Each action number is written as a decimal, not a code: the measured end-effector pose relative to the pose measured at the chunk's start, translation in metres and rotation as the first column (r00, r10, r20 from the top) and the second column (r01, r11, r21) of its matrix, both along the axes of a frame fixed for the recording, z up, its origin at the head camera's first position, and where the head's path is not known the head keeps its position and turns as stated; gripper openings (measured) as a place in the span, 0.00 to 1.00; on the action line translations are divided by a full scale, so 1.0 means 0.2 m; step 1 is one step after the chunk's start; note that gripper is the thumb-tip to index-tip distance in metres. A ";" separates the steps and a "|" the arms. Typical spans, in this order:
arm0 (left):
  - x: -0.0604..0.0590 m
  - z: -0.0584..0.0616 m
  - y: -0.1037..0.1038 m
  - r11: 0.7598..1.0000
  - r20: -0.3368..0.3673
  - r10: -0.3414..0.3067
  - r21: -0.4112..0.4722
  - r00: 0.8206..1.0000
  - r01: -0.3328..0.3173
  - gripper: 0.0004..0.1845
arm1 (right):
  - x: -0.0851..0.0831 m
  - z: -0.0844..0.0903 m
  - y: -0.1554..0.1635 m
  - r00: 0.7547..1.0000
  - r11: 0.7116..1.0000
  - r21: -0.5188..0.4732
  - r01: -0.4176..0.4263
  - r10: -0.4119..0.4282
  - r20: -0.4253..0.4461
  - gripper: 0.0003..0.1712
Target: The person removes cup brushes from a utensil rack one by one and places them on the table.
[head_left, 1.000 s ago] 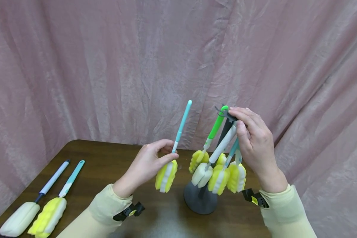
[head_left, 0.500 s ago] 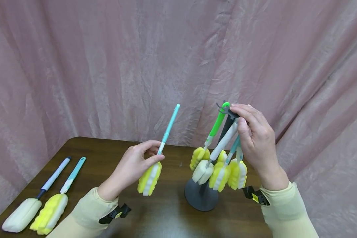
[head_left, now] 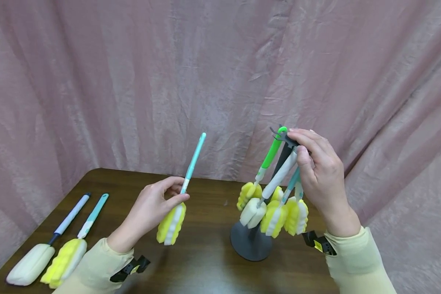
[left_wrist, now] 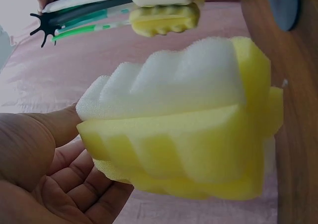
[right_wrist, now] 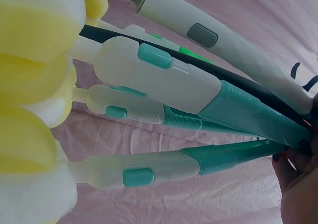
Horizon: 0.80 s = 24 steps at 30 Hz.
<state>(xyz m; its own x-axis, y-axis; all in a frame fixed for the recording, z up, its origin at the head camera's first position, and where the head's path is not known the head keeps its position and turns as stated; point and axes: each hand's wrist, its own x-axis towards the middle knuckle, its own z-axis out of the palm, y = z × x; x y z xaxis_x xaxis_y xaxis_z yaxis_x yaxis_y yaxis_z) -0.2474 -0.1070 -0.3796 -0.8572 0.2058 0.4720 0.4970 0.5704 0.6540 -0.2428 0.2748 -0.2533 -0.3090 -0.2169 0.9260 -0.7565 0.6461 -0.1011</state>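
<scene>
My left hand (head_left: 150,206) pinches a sponge bottle brush (head_left: 172,224) at its neck, teal handle up and yellow-and-white sponge head down. In the left wrist view that sponge head (left_wrist: 189,129) fills the middle, beside the palm. My right hand (head_left: 323,175) grips the hooked top of a dark stand (head_left: 250,245). From its hooks hang several bottle brushes: one with a green handle (head_left: 273,152), one with a white handle (head_left: 280,175) and cream sponge, others with teal handles (right_wrist: 263,112). Part of the hook ring is hidden behind my right fingers.
On the brown wooden table (head_left: 202,261), at the left, lie a cream sponge brush (head_left: 31,264) with a pale handle and a yellow-and-white sponge brush (head_left: 67,261) with a teal handle. A pink curtain (head_left: 169,81) hangs close behind the table.
My left hand has moved left, away from the stand, carrying the teal-handled bottle brush. My right hand keeps its grip on the stand's top.
</scene>
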 end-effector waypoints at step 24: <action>0.00 -0.10 -0.17 0.994 0.065 0.078 -0.081 0.995 -0.073 0.16 | 0.00 -0.01 0.00 1.000 1.000 0.001 0.009 -0.009 0.001 0.22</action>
